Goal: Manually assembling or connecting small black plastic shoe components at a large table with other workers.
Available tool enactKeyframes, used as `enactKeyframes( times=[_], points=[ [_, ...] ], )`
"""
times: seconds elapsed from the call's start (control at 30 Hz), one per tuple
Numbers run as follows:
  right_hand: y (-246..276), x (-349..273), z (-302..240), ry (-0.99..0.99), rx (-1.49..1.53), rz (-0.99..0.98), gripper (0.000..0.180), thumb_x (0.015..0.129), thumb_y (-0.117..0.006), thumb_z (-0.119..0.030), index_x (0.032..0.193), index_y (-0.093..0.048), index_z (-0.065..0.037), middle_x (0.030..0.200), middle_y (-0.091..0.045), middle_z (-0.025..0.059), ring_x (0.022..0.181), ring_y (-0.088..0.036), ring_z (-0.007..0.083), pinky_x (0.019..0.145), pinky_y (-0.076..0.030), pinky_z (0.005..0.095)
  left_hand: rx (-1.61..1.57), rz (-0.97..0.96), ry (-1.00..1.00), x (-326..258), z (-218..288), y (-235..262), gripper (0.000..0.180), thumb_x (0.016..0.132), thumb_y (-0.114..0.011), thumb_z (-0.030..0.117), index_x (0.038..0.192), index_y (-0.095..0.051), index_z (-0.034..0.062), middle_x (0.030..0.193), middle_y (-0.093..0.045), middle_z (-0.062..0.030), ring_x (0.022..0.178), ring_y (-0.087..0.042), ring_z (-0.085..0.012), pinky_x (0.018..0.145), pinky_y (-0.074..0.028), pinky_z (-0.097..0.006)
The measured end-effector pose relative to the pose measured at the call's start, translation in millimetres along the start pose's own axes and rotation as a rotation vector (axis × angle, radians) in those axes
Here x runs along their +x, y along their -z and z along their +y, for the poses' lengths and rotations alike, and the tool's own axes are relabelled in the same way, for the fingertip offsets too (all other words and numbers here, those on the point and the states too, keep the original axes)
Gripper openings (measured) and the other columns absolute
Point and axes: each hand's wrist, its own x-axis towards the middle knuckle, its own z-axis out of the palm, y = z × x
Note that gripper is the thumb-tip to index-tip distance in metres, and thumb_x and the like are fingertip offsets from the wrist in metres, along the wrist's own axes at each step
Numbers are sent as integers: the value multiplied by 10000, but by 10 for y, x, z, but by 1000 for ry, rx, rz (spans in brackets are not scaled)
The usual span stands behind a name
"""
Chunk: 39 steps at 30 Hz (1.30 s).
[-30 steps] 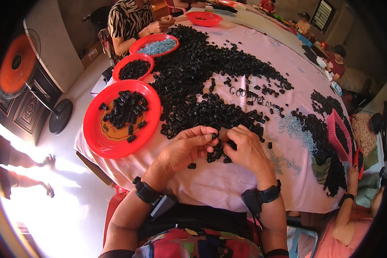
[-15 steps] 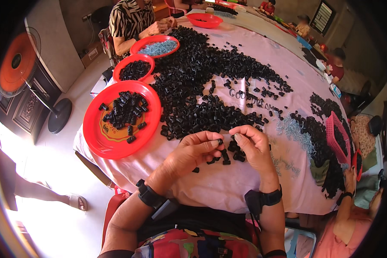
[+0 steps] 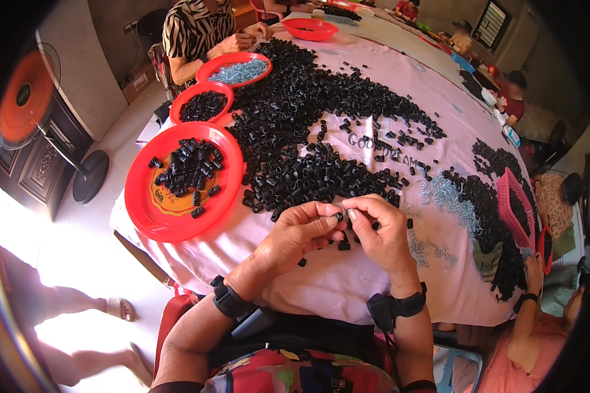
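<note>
My left hand (image 3: 296, 236) and my right hand (image 3: 379, 230) meet fingertip to fingertip over the near edge of a table covered in a pale pink cloth (image 3: 347, 288). Between the fingertips sits a small black plastic ring (image 3: 339, 216), pinched by the left thumb and forefinger. My right fingers pinch a tiny pale part against it. A large heap of the same black rings (image 3: 308, 124) spreads just beyond my hands. A few loose rings lie under my hands. Both wrists wear black bands.
A big red plate (image 3: 152, 211) with black rings lies at the left edge, two smaller red bowls (image 3: 203, 105) behind it. A person in a striped top sits at the far left. Pale blue parts (image 3: 447, 200), a pink basket (image 3: 509, 193) and other people are at right.
My hands have drawn slightly closer together and lifted a little off the cloth; the fingertips now pinch one ring between them. A person's feet at left have moved on.
</note>
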Motion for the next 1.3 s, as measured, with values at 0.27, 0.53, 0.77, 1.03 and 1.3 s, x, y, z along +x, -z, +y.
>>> enactKeyframes(
  times=[0.27, 0.53, 0.77, 1.03, 1.3],
  points=[
    [-31, -43, 18, -67, 63, 29, 167, 929, -729, -31, 1092, -757, -51, 920, -739, 51, 727, -640, 85, 631, -498, 228, 161, 75, -74, -4, -15, -51, 203, 1031, -665, 162, 1209, -646, 65, 1082, -736, -33, 941, -702, -105, 816, -536, -252],
    [-21, -4, -26, 93, -47, 31, 186, 914, -751, -28, 1096, -768, -60, 989, -752, 69, 783, -668, 118, 619, -509, 246, 193, 81, -119, -7, 5, -21, 193, 1022, -680, 155, 1193, -649, 72, 1085, -720, -17, 941, -697, -113, 848, -545, -267],
    [-23, -21, -37, 47, -32, 17, 172, 897, -757, -18, 1066, -774, -45, 977, -757, 74, 799, -684, 138, 614, -525, 256, 317, 50, -242, 13, 7, -42, 177, 1025, -662, 101, 1180, -636, 20, 1025, -709, -22, 908, -679, -93, 815, -544, -256],
    [-22, -23, -45, 24, -27, -13, 163, 850, -752, 18, 1007, -767, -23, 872, -738, 80, 683, -652, 137, 592, -513, 268, 509, 85, -290, 2, -26, -3, 172, 1007, -674, 53, 1165, -649, -10, 1044, -708, -27, 905, -663, -76, 829, -556, -252],
    [-30, -20, -50, 72, -58, -22, 118, 844, -738, 19, 960, -754, 3, 815, -722, 89, 659, -670, 147, 588, -534, 267, 722, 175, -374, -37, -26, -65, 133, 965, -704, 35, 1083, -673, -17, 852, -717, -31, 817, -659, -58, 726, -550, -252]
  ],
)
